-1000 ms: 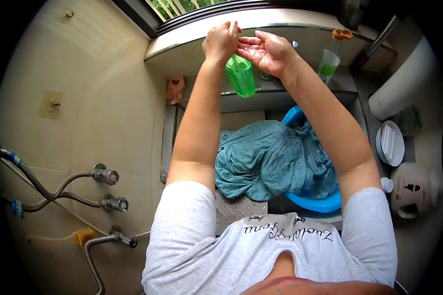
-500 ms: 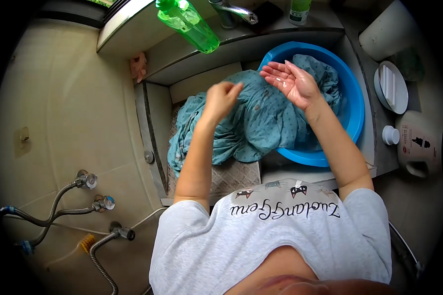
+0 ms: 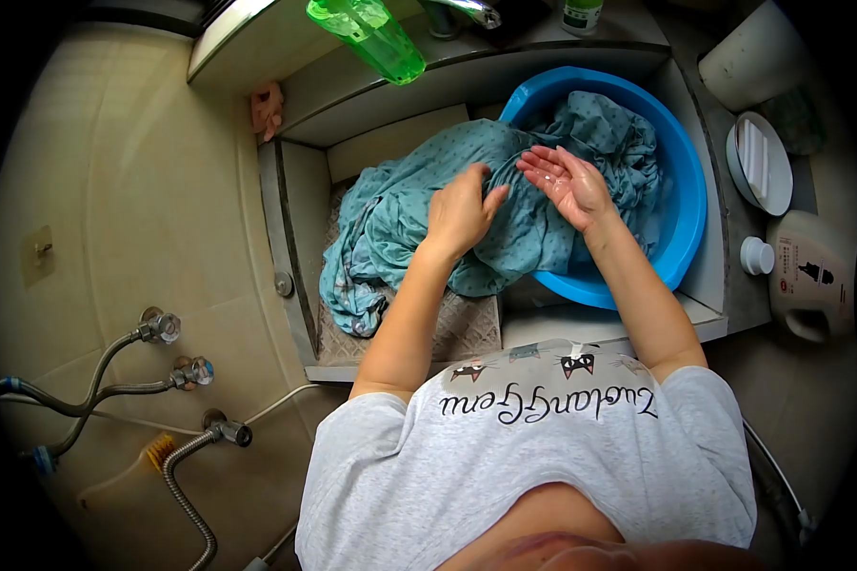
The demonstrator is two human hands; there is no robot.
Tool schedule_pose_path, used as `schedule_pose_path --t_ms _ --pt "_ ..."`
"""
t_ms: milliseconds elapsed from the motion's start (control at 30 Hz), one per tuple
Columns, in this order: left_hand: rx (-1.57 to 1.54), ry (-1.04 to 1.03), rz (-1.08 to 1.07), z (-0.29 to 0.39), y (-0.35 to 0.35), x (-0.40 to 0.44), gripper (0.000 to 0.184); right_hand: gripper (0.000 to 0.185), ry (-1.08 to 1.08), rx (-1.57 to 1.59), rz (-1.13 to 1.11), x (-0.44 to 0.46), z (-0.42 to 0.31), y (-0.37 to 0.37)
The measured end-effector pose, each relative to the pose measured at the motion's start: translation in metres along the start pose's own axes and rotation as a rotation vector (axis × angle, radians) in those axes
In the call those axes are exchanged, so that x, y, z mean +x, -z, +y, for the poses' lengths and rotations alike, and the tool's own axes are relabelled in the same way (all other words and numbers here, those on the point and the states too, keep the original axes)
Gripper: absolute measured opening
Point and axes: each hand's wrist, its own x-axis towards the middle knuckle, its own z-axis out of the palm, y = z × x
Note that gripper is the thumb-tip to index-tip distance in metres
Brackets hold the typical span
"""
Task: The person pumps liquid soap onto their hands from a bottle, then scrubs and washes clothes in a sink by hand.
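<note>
Slantwise in the sink (image 3: 305, 186), teal cloth (image 3: 524, 238), long axis toward blue basin (image 3: 692, 219).

The pale-grey T-shirt (image 3: 528, 457) bears cats (image 3: 577, 365) and lettering (image 3: 548, 405).

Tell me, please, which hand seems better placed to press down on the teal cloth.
Probably the left hand: it is turned back-up over the teal cloth. The right hand is also over the cloth, but palm up, so it would likely need turning first.
</note>
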Motion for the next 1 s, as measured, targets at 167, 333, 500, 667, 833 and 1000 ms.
schedule_pose_path --t_ms 167,333,500,667,833,1000 --pt "-0.034 -0.063 0.069 0.004 0.0 0.009 0.013 0.034 -0.01 -0.008 -0.036 0.001 0.004 0.001" --pt "-0.35 -0.219 0.143 0.026 0.01 -0.009 0.007 0.032 0.112 -0.044 0.007 -0.011 -0.003 0.0" --pt "-1.97 0.465 0.107 -0.006 0.025 -0.051 0.022 0.03 0.137 -0.05 0.031 -0.026 -0.015 -0.006" --pt "-2.075 0.695 0.05 -0.026 0.002 -0.067 0.033 0.03 0.109 -0.137 -0.009 -0.027 0.004 -0.018" --pt "-1.291 0.497 -0.202 -0.024 -0.001 -0.061 0.031 0.028 0.14 -0.256 -0.057 -0.032 0.024 -0.036" --pt "-1.788 0.651 -0.05 -0.019 -0.008 -0.047 0.024 0.028 0.597 -0.722 -0.084 -0.044 0.054 -0.07"
